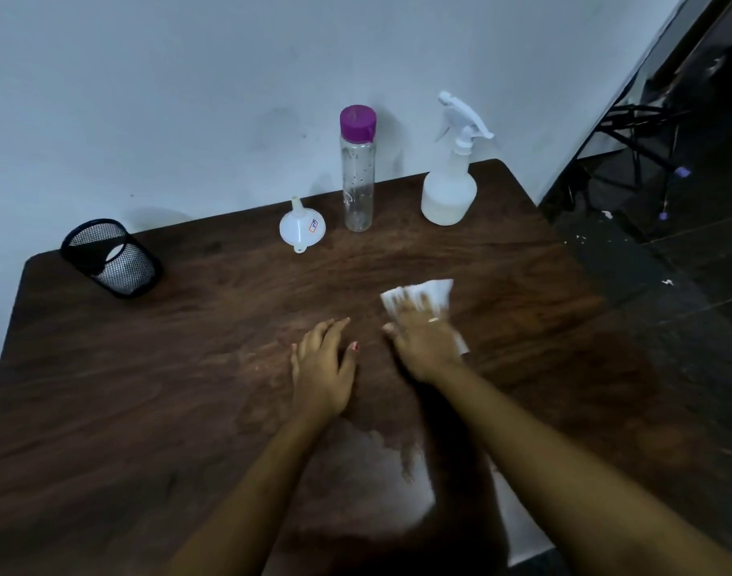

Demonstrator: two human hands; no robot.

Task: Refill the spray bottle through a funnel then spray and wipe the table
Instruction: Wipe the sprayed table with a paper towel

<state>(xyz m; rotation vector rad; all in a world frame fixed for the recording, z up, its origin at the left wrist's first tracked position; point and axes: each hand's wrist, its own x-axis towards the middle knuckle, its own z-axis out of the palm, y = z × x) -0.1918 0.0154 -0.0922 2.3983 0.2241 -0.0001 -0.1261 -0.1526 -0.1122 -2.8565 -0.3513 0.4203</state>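
Head view | dark wood-grain table [148, 388]: open surface at left | far edge: one black mesh cup [113, 259], one white funnel [301, 227], one purple-capped clear bottle [358, 180], one white spray bottle [449, 189] at right corner | left hand [322, 372] flat, fingers straight | right hand [424, 340], blurred, fingers spread, presses one white cloth [432, 291]

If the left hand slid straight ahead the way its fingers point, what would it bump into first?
Probably the purple-capped clear bottle. Only bare table seems to lie between them, though depth is uncertain.

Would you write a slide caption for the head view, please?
Right hand presses a white cloth on the table; left hand rests flat beside it.
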